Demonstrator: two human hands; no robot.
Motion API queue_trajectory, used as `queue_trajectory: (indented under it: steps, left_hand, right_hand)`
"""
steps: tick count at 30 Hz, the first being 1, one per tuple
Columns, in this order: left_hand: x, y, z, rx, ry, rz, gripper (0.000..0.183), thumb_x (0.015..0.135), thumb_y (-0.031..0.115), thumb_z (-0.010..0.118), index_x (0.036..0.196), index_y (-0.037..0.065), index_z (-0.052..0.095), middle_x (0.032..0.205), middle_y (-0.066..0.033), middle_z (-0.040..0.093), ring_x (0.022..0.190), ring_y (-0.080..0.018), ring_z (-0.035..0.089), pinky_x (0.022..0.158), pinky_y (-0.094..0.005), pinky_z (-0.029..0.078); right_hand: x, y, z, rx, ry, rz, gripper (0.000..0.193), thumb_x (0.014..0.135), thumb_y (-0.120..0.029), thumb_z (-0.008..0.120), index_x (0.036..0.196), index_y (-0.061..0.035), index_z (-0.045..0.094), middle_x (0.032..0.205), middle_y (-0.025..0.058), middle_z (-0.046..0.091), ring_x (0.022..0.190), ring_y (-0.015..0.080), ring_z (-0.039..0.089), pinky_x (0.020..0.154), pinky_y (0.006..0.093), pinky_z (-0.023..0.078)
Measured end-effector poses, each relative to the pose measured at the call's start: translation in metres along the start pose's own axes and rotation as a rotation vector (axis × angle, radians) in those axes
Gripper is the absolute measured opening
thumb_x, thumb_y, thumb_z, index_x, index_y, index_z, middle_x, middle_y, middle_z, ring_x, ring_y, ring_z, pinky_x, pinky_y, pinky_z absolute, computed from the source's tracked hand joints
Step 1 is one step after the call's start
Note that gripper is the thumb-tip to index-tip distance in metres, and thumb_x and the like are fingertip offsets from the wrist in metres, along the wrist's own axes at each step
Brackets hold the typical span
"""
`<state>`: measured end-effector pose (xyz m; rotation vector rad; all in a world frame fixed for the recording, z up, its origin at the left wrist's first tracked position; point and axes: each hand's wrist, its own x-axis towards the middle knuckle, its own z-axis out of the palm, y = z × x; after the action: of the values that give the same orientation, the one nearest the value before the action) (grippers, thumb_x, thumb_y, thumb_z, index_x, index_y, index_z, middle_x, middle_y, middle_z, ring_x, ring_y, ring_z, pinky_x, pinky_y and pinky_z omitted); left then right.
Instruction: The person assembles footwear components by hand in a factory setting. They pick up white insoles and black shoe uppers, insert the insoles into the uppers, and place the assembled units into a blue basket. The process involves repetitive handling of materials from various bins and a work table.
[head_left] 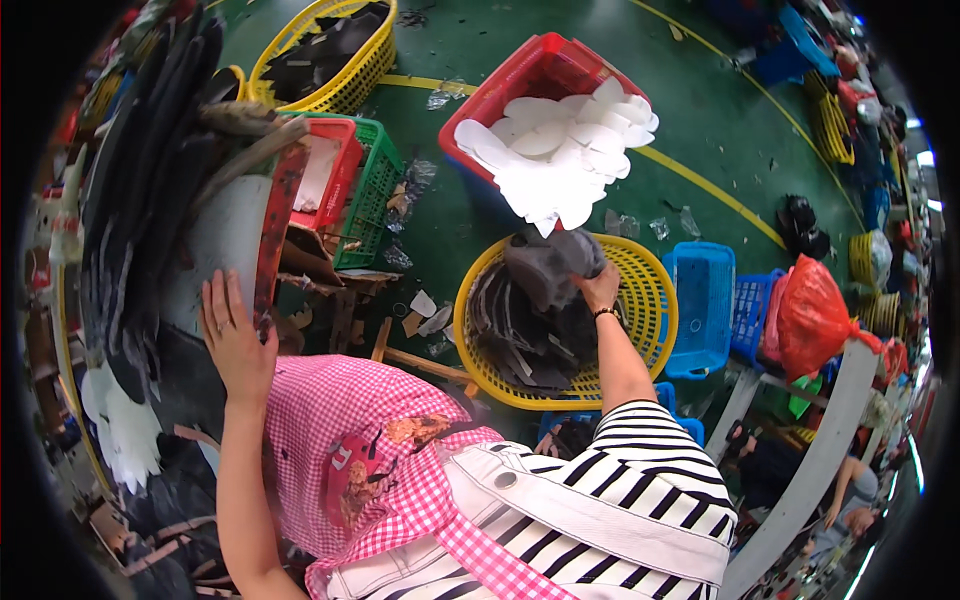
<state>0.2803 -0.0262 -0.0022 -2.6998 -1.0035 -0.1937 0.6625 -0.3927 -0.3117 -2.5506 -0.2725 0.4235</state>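
The right hand is closing on a grey piece at the top of the dark stack in the yellow basket on the floor; the left hand is resting flat and open, holding nothing, on the dark surface at left; lifting the piece clear seems to call for a firm pinch.

The fingers of the right hand are buried in a bundle of dark grey pieces, so the grip itself cannot be made out. That bundle covers part of the round yellow basket, and the striped shoulder hides the basket's near rim. The left hand lies flat on the worktop; what is under its palm is hidden. Things along the right rim are too small and bent to name. The picture's lower edge cuts off both elbows.
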Motion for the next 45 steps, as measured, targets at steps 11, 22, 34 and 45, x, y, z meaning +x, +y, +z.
queue_trajectory:
  steps: [11,22,34,45]
  left_hand:
    - [-0.025,0.054,-0.019,-0.397,0.001,0.186,0.086,0.068,0.015,0.076,0.144,0.010,0.036,0.149,-0.0135,0.035,0.141,-0.0305,0.028,0.115,-0.0513,0.019]
    - [-0.051,0.080,-0.055,-1.230,-0.096,0.166,0.112,0.059,0.045,0.086,0.148,0.010,0.027,0.151,-0.0254,0.024,0.132,-0.0441,0.037,0.109,-0.0469,0.034]
    - [-0.112,0.004,-0.109,-1.399,0.517,-0.039,0.112,0.054,0.016,0.089,0.147,0.010,0.029,0.149,-0.0144,0.029,0.139,-0.0341,0.029,0.114,-0.0423,0.028]
    - [-0.147,-0.020,-0.118,-1.344,0.661,-0.066,0.109,0.058,0.014,0.088,0.147,0.013,0.024,0.147,-0.0167,0.028,0.136,-0.0396,0.031,0.110,-0.0446,0.034]
  right_hand:
    - [-0.063,-0.071,-0.114,0.466,-0.482,-0.290,0.058,0.063,-0.002,0.078,0.119,-0.0023,0.061,0.110,0.0062,0.067,0.096,0.0166,0.062,0.089,0.0324,0.050]
    - [-0.083,-0.227,-0.221,1.708,-0.418,-0.376,0.050,0.091,-0.018,0.054,0.134,0.0032,0.043,0.129,0.0149,0.054,0.109,0.0279,0.059,0.091,0.0390,0.051]
    - [-0.224,-0.247,-0.305,1.438,-0.196,-0.633,0.049,0.091,-0.023,0.054,0.133,0.0023,0.045,0.127,0.0146,0.056,0.110,0.0277,0.058,0.092,0.0409,0.050]
    - [-0.194,-0.413,-0.155,1.554,-0.502,-0.534,0.049,0.092,-0.027,0.054,0.131,0.0014,0.047,0.126,0.0144,0.057,0.111,0.0274,0.058,0.093,0.0427,0.049]
